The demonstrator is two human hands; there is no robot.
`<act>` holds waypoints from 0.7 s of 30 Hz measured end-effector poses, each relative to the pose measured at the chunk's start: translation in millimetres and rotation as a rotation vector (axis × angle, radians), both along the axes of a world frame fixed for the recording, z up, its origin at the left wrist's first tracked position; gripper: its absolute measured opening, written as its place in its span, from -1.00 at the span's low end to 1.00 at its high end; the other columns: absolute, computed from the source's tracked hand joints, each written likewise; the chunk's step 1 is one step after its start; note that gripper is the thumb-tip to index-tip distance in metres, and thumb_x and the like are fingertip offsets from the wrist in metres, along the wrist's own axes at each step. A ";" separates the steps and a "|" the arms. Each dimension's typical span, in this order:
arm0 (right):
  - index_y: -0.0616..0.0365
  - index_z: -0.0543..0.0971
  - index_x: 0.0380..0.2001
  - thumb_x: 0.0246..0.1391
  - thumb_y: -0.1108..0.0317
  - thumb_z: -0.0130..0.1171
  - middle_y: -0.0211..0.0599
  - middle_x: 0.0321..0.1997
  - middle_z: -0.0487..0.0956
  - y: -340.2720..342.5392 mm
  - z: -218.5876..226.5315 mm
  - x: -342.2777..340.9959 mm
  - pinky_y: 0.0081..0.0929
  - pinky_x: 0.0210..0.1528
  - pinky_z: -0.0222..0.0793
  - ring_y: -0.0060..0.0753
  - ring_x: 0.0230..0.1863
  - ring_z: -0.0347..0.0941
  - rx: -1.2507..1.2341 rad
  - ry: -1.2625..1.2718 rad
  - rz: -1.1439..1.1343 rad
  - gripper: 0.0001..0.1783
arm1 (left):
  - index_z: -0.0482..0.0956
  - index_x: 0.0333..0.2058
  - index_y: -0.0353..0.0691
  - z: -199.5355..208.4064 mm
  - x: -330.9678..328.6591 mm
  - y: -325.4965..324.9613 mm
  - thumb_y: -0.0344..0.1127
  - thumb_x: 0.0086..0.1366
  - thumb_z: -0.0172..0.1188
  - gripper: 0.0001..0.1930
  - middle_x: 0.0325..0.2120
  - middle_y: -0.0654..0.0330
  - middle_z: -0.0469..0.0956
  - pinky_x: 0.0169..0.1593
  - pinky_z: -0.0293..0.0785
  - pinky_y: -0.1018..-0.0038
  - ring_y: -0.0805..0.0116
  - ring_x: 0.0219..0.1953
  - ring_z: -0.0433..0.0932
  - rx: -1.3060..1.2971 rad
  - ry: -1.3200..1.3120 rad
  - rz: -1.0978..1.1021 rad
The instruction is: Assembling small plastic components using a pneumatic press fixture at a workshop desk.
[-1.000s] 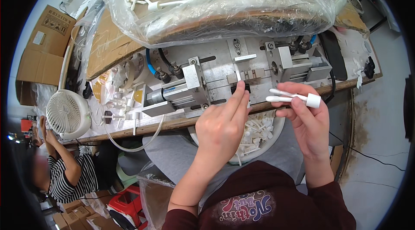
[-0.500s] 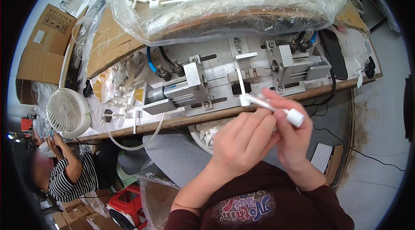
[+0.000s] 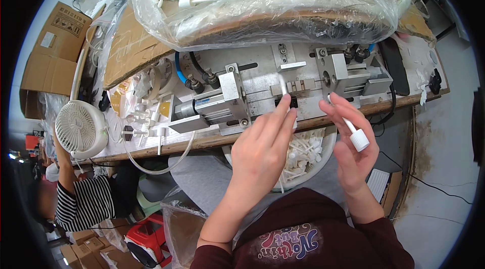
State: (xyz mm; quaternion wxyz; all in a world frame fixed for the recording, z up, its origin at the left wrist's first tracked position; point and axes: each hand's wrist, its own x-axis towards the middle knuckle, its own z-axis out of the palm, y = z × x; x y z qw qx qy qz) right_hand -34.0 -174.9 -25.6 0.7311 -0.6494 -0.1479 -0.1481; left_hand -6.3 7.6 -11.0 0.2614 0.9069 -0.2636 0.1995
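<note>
My left hand [image 3: 262, 145] reaches to the metal fixture, its fingers close together over a white capped stem [image 3: 283, 85]. The stem's upper part shows beyond the fingertips; a little white shows beside them, and the thumb is hidden. In my right hand [image 3: 348, 142], to the right of the fixture, a second white capped stem [image 3: 359, 140] lies across the fingers. Its ribbed cap points down toward me. The small metal block [image 3: 301, 85] of the fixture stands just beyond my left fingertips, between two metal cylinder units [image 3: 214, 102] [image 3: 353, 77].
Below the bench edge, a white basin [image 3: 331, 142] holds many white stems. A plastic bag [image 3: 242, 31] with capped stems lies on cardboard at the back. A white fan [image 3: 81, 130] and a clear hose [image 3: 156, 172] are at left. A person in a striped top [image 3: 93, 198] sits there.
My hands have parted. The left has moved forward onto the capped stem at the fixture; the right holds the other one farther right. More of the basin shows.
</note>
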 end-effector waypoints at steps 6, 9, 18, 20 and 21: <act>0.45 0.21 0.33 0.36 -0.09 -0.10 0.31 0.40 0.19 -6.2 8.5 0.2 0.04 0.38 0.16 0.20 0.36 0.29 -0.040 -0.071 0.027 -0.20 | 0.69 -0.13 -0.24 9.8 7.0 0.9 -0.44 0.10 0.36 -0.70 -0.01 0.18 0.65 -0.39 0.48 0.47 0.35 -0.51 0.59 0.164 0.001 0.006; 0.43 0.28 0.26 0.29 0.11 0.09 0.31 0.38 0.22 -5.1 6.1 -0.2 0.01 0.37 0.19 0.19 0.34 0.33 0.026 -0.076 -0.007 -0.33 | 0.69 -0.14 -0.22 10.2 7.9 1.3 -0.43 0.09 0.37 -0.70 -0.01 0.21 0.65 -0.42 0.46 0.48 0.35 -0.56 0.56 0.168 0.021 0.004; 0.27 0.60 -0.16 -0.16 0.57 0.47 0.07 0.11 0.56 -2.4 25.9 8.3 -0.32 0.00 0.56 -0.17 0.03 0.60 -0.570 -0.215 -0.113 -0.59 | 0.70 -0.14 -0.19 -2.9 5.7 -2.7 -0.41 0.07 0.39 -0.69 -0.02 0.25 0.66 -0.44 0.46 0.48 0.36 -0.58 0.54 0.116 -0.039 0.058; 0.24 0.63 -0.15 -0.14 0.56 0.41 -0.02 0.11 0.58 -4.4 25.8 17.7 -0.34 -0.07 0.57 -0.18 -0.07 0.62 -0.740 -0.294 -0.161 -0.62 | 0.70 -0.15 -0.18 -2.7 3.4 -3.6 -0.40 0.07 0.39 -0.69 -0.02 0.24 0.66 -0.44 0.46 0.48 0.36 -0.57 0.55 0.084 -0.034 0.058; 0.24 0.62 -0.16 -0.13 0.54 0.40 -0.03 0.10 0.59 -4.5 25.8 21.3 -0.35 -0.09 0.56 -0.19 -0.08 0.62 -0.786 -0.304 -0.151 -0.63 | 0.70 -0.15 -0.17 0.9 -0.8 -2.1 -0.40 0.07 0.39 -0.69 -0.03 0.24 0.66 -0.44 0.46 0.47 0.36 -0.56 0.55 0.060 -0.007 0.045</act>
